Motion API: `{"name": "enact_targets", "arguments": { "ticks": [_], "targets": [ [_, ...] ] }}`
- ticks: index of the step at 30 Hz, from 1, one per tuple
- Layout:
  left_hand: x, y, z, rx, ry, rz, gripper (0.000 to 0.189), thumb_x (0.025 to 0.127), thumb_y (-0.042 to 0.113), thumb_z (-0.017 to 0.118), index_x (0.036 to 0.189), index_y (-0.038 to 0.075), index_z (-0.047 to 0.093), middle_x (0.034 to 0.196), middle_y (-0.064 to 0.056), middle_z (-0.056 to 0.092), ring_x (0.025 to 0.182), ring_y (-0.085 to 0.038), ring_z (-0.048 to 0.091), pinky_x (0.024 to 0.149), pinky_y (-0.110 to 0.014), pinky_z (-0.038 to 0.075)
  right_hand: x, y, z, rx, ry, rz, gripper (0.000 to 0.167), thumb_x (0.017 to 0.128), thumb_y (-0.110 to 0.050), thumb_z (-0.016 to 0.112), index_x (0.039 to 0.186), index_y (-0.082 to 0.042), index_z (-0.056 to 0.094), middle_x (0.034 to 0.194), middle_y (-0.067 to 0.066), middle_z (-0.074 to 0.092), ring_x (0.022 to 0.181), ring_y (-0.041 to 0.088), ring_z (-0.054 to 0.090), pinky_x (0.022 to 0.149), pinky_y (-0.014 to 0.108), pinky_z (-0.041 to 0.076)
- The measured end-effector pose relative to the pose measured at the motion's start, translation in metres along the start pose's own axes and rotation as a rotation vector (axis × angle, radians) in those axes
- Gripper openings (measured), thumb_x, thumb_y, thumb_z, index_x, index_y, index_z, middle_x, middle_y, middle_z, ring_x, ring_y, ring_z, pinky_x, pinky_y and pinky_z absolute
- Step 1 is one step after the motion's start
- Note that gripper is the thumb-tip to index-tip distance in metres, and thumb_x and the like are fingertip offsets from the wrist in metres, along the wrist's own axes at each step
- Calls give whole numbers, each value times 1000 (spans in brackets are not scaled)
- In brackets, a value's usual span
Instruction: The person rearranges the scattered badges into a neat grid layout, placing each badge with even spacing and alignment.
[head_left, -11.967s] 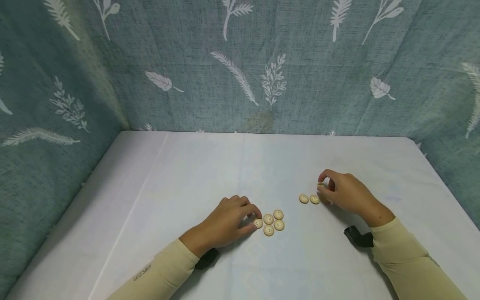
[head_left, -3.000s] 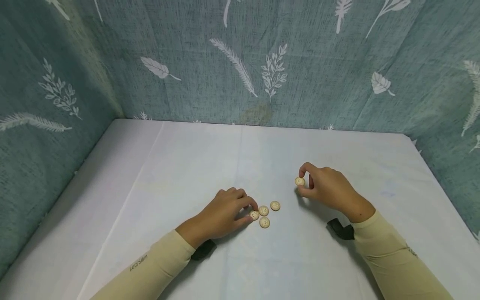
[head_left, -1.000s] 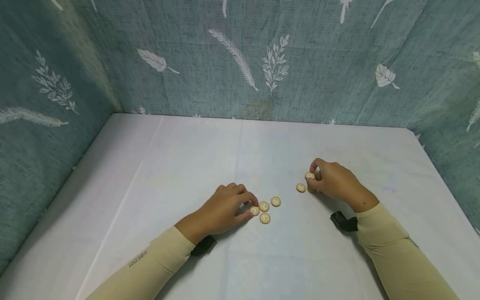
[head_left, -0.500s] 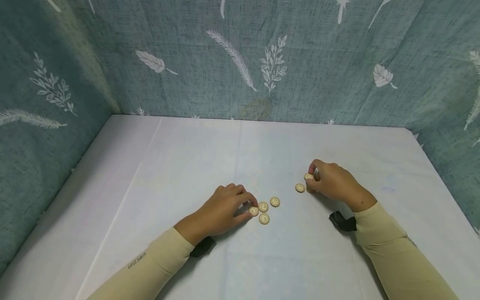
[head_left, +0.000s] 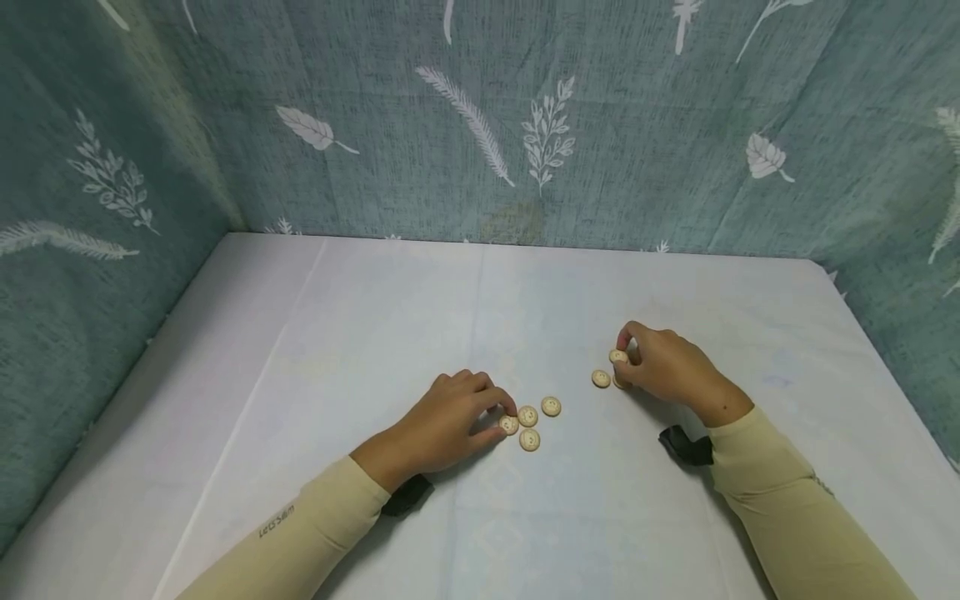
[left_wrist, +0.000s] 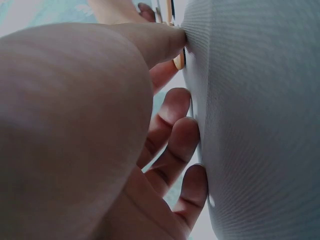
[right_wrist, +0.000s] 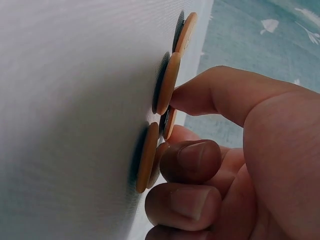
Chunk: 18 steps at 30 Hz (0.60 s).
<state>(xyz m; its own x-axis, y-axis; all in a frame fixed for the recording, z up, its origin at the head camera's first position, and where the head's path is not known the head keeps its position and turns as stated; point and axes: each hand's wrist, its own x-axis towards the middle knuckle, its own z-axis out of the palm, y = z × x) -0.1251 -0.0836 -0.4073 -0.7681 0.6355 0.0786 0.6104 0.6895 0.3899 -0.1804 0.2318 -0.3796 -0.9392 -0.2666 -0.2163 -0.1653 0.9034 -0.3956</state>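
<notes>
Tan buttons (head_left: 528, 416) are found on a white tabletop (head_left: 390, 317), divided into two groups near the middle and right of the surface. Four are counted by the left hand (head_left: 442, 429). Of these, the left-held button (head_left: 508, 425) is pinched at its rim between thumb and index finger, with no more gap than the disc fills. The other fingers are loosely bent, and their tips appear to be rested on the tabletop, presumably so that the hand is steadied. A rim grip is judged to be used because little else is offered by so thin a disc.

By the right hand (head_left: 671, 367), the right-held button (head_left: 618, 357) is likewise pinched between thumb and index finger, the remaining fingers being curled in towards the palm. Whether that disc is touching the tabletop cannot be confirmed. Beside it, a loose button (head_left: 601, 378) is laid next to a partly covered button (head_left: 621, 382). Five discs are seen edge-on in the right wrist view, some being masked by the hand from above. Side-by-side placement is judged deliberate, as no heap is seen. Behind, teal cloth (head_left: 375, 192) is hung.
</notes>
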Motion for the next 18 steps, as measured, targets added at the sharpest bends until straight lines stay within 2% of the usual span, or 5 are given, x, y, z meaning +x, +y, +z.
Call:
{"name": "enact_targets", "arguments": {
  "ticks": [6,12,18],
  "targets": [
    [0,1,-2,2,7,-2,19,92,32,73,110,28,69,101,8,62,93,-11,53,85,-38,41,0,0,0,7,6,-8,22,96,-22,59,109,-4,56,62,-2,56,55,14,44,52,30,35],
    [-1,1,0,-22,-10,-11,19,92,31,72,110,28,69,102,8,62,95,-12,53,85,-37,40,1,1,2,14,-27,8,24,96,-22,58,111,-4,56,67,-1,61,57,14,46,54,30,37],
    [-1,1,0,-4,2,0,19,92,32,73,110,28,69,101,8,62,94,-12,54,85,-38,41,0,2,1,14,-22,3,24,96,-23,58,112,-4,56,69,-1,64,57,14,46,54,30,37]
  ]
}}
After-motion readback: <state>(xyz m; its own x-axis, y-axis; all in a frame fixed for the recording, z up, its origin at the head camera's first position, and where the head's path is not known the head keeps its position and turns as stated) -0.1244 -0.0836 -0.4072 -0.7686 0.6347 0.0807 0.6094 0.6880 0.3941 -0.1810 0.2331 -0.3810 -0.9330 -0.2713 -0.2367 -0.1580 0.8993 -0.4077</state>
